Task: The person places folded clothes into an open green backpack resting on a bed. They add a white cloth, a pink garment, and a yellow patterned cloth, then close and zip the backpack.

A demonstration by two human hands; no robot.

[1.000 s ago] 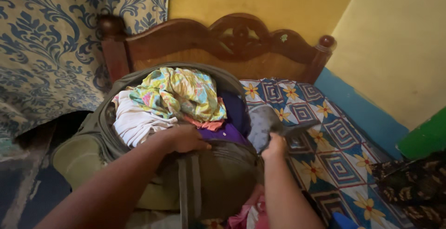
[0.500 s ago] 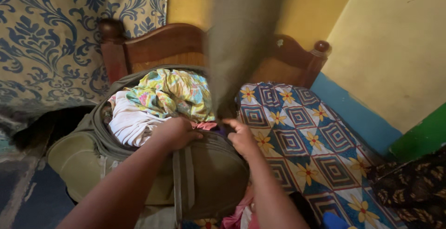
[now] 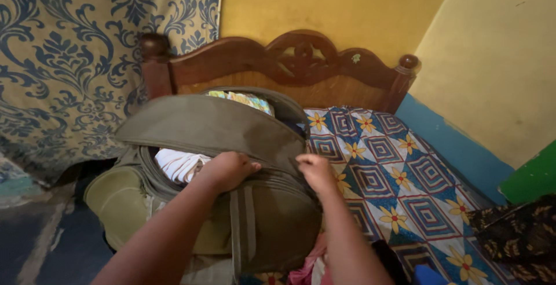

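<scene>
Olive-green fabric backpack (image 3: pixel 255 215) on the patterned bedspread (image 3: pixel 399 186), flap folded down over the clothes (image 3: pixel 179 164). Left hand (image 3: pixel 229 170) closed on the near rim, right hand (image 3: pixel 315 172) at the flap's right edge, grasp unclear; opening stretched left to right between both.

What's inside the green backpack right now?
Through gaps under the backpack's flap, white cloth and floral fabric show. The flap covers everything else inside.

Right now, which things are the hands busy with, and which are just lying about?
Busy with: left hand, right hand, olive backpack, its flap, clothes inside.
Lying about: patterned bedsheet, wooden headboard, dark patterned cloth.
</scene>
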